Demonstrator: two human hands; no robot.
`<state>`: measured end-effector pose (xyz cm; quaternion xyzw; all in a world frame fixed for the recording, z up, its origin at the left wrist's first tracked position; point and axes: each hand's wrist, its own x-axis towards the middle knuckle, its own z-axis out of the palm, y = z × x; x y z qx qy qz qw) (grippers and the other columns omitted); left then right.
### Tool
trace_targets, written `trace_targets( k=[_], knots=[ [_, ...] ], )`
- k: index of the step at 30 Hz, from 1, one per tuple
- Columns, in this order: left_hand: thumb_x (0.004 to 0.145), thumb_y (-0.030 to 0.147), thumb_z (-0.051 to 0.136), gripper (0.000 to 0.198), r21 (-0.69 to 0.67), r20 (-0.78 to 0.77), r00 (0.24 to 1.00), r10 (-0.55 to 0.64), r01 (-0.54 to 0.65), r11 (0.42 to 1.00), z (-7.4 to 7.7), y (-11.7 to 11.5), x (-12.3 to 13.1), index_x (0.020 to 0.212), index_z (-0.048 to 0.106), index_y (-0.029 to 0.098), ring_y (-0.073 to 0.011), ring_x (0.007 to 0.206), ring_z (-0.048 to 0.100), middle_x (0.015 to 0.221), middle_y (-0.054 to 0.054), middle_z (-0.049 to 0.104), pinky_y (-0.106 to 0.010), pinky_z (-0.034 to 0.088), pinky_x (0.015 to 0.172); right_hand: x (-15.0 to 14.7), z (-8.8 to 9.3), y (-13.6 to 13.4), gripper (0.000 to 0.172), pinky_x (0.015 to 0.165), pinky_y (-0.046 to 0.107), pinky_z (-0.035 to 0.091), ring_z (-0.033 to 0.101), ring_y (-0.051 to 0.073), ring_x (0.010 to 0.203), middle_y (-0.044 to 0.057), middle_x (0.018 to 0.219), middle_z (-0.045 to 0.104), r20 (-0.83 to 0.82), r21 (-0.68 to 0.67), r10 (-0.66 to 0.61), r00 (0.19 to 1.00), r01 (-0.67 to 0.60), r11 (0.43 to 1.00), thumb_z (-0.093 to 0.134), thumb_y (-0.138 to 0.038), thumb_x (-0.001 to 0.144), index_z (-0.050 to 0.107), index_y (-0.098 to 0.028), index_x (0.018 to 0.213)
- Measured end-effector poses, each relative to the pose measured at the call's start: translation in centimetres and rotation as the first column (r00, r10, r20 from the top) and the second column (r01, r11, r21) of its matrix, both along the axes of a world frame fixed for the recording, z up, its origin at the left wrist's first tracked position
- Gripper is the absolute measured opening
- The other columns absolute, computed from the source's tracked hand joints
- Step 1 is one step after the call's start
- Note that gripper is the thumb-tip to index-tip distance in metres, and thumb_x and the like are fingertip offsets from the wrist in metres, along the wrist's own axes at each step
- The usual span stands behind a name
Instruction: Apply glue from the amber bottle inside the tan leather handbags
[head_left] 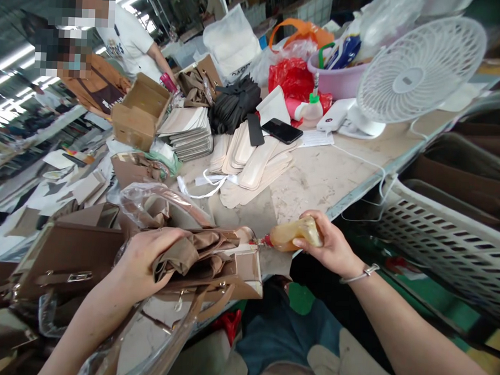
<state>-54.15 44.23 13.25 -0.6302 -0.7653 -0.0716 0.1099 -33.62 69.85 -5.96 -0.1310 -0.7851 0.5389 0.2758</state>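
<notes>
My left hand (145,263) grips a tan leather handbag (225,264) lying on its side at the near table edge, fingers closed round its crumpled brown lining. My right hand (332,246) is closed on a yellowish squeeze bottle (291,234) with a red nozzle. The nozzle tip touches the bag's end panel. A silver bracelet sits on my right wrist. Clear plastic wrap (150,197) lies behind the bag, and another brown bag (64,257) lies to its left.
Beige leather strips (251,165), stacked panels (190,132), black pieces (235,101), a phone (282,131), a cardboard box (139,112) and a white fan (418,70) crowd the table. A slatted white crate (447,235) stands at right. A person in white works at the far left.
</notes>
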Motion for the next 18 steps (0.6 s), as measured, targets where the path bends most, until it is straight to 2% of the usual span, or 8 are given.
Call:
trace_targets(
  k=[2,3,6,8,10,14,18],
  knots=[
    [0.072,0.014,0.042,0.029,0.005,-0.058,0.988,-0.142,0.143,0.990,0.0,0.2,0.2,0.097,0.056,0.018,-0.0160,0.071,0.069,0.081,-0.006,0.073,-0.022,0.054,0.068,-0.2,-0.2,0.0,0.044,0.072,0.032,0.049,0.058,0.019,0.080,0.002,0.093,0.056,0.028,-0.013,-0.012,1.000,0.012,1.000,0.071,-0.044,0.080,0.048,-0.024,0.112],
    [0.072,0.012,0.042,0.030,0.004,-0.075,0.982,-0.176,0.176,0.984,0.0,0.3,0.3,0.098,0.055,0.018,-0.0157,0.071,0.069,0.082,-0.006,0.073,-0.021,0.053,0.068,-0.3,-0.2,0.0,0.044,0.070,0.032,0.049,0.057,0.019,0.079,0.002,0.092,0.056,0.056,-0.034,-0.002,0.998,0.004,0.999,0.071,-0.044,0.080,0.048,-0.024,0.111],
    [0.072,0.012,0.041,0.031,-0.003,-0.064,0.977,-0.202,0.202,0.979,-0.2,0.5,0.5,0.101,0.052,0.019,-0.0152,0.073,0.069,0.083,-0.005,0.072,-0.021,0.053,0.068,-0.1,-0.2,0.1,0.043,0.057,0.028,0.048,0.055,0.016,0.069,0.000,0.088,0.055,0.141,-0.182,0.062,0.988,-0.036,0.983,0.070,-0.045,0.081,0.048,-0.024,0.110],
    [0.073,0.013,0.041,0.031,-0.007,-0.048,0.974,-0.222,0.222,0.975,-0.3,0.5,0.5,0.102,0.051,0.019,-0.0151,0.074,0.069,0.084,-0.005,0.072,-0.021,0.053,0.068,0.1,-0.1,0.2,0.045,0.046,0.025,0.044,0.051,0.013,0.060,-0.001,0.085,0.052,0.166,-0.311,0.117,0.979,-0.061,0.949,0.069,-0.047,0.081,0.047,-0.024,0.112],
    [0.075,0.015,0.042,0.030,-0.010,-0.041,0.970,-0.239,0.239,0.971,-0.4,0.4,0.6,0.103,0.050,0.019,-0.0154,0.073,0.069,0.084,-0.005,0.072,-0.021,0.054,0.068,0.3,-0.2,0.2,0.049,0.040,0.023,0.041,0.049,0.012,0.058,-0.002,0.084,0.051,0.162,-0.382,0.134,0.978,-0.063,0.922,0.070,-0.048,0.079,0.046,-0.024,0.114],
    [0.079,0.018,0.041,0.026,-0.011,-0.021,0.971,-0.239,0.239,0.971,-0.2,0.5,1.1,0.103,0.051,0.020,-0.0154,0.071,0.070,0.084,-0.005,0.072,-0.022,0.054,0.067,0.4,-0.4,0.4,0.047,0.048,0.023,0.046,0.052,0.013,0.066,0.000,0.087,0.052,0.119,-0.352,0.064,0.991,-0.018,0.936,0.073,-0.043,0.078,0.047,-0.023,0.111],
    [0.078,0.018,0.042,0.026,0.009,0.013,0.973,-0.230,0.230,0.973,0.1,0.6,1.6,0.102,0.051,0.022,-0.0157,0.070,0.070,0.084,-0.003,0.073,-0.022,0.055,0.065,0.7,-0.1,0.7,0.047,0.040,0.021,0.042,0.049,0.010,0.056,-0.001,0.083,0.052,0.149,-0.375,0.127,0.981,-0.063,0.925,0.072,-0.045,0.078,0.048,-0.023,0.112]
  ],
)
